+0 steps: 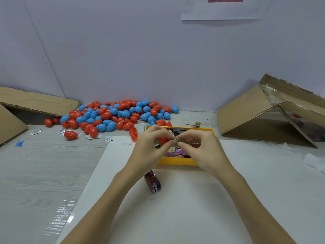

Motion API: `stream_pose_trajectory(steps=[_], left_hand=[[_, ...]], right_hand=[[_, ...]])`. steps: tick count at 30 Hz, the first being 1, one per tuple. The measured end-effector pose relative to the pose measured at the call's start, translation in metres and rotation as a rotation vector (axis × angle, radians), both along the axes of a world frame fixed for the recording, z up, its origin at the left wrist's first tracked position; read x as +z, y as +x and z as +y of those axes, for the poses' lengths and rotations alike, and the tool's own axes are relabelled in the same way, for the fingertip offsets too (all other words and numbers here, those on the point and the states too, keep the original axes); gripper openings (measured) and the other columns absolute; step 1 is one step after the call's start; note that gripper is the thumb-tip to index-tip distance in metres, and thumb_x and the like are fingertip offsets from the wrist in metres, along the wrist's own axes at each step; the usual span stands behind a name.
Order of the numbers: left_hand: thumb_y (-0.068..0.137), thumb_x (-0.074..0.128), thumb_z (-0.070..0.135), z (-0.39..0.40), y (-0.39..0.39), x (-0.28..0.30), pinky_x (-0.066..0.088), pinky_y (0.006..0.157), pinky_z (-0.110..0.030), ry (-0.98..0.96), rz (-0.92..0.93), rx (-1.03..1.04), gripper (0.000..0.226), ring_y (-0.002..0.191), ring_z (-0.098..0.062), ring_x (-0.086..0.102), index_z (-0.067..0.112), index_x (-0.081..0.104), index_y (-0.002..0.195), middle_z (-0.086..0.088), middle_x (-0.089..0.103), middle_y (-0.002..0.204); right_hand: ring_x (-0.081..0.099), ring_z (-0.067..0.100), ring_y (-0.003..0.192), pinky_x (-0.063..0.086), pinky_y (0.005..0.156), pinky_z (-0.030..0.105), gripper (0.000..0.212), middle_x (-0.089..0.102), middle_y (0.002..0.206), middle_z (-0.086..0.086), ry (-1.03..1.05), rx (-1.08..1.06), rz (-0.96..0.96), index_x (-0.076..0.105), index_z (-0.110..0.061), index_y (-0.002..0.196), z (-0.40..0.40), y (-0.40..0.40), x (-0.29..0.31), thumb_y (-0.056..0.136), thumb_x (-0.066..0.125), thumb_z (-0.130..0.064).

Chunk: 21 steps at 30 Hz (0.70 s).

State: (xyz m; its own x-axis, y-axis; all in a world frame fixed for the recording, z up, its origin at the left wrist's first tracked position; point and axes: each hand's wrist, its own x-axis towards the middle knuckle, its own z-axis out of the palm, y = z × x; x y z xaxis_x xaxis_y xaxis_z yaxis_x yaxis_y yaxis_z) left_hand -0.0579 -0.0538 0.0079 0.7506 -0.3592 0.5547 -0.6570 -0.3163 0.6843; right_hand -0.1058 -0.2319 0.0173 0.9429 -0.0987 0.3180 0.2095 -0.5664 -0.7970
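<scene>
My left hand (151, 147) and my right hand (202, 148) meet above a yellow tray (177, 161) and together pinch a small green packet (178, 140) between their fingertips. The tray holds several small purple and green packets (174, 151) and a red egg half (163, 139). A banded bundle of dark purple packets (153, 181) lies on the white sheet just below my left wrist.
A heap of red and blue plastic eggs (112, 115) spreads along the back wall, with loose paper slips in front. Cardboard flaps (35, 103) lie at the far left. A tipped cardboard box (267, 117) stands at the right. A white sheet (175, 208) covers the near table.
</scene>
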Motion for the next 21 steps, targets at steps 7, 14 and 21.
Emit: stream_pose_trajectory(steps=[7,14,21], left_hand=[[0.093,0.073,0.010,0.000,0.000,0.003,0.058,0.082,-0.026,-0.106,0.214,-0.053,0.022,0.097,-0.014,0.070,0.018,0.074,0.113,0.001,0.071,0.111],[0.089,0.077,0.010,-0.005,-0.004,0.004,0.055,0.081,-0.015,-0.188,0.307,-0.078,0.041,0.098,-0.003,0.071,0.013,0.061,0.126,0.004,0.072,0.111],[0.090,0.077,0.017,-0.007,-0.003,-0.002,0.054,0.079,-0.013,-0.175,0.301,-0.030,0.030,0.099,0.000,0.070,0.015,0.066,0.118,0.008,0.072,0.109]], right_hand=[[0.071,0.014,0.075,0.060,0.078,0.035,0.011,0.076,0.075,-0.002,0.242,-0.186,-0.003,0.080,-0.018,0.084,-0.011,0.003,-0.002,0.088,0.080,-0.027],[0.076,0.017,0.082,0.061,0.089,0.045,0.017,0.079,0.079,0.002,0.434,-0.171,0.050,0.081,-0.014,0.089,-0.005,0.003,-0.005,0.094,0.074,-0.029],[0.077,0.012,0.085,0.061,0.091,0.041,0.024,0.080,0.084,-0.003,0.449,-0.171,0.091,0.082,-0.014,0.099,0.001,0.004,-0.006,0.096,0.069,-0.034]])
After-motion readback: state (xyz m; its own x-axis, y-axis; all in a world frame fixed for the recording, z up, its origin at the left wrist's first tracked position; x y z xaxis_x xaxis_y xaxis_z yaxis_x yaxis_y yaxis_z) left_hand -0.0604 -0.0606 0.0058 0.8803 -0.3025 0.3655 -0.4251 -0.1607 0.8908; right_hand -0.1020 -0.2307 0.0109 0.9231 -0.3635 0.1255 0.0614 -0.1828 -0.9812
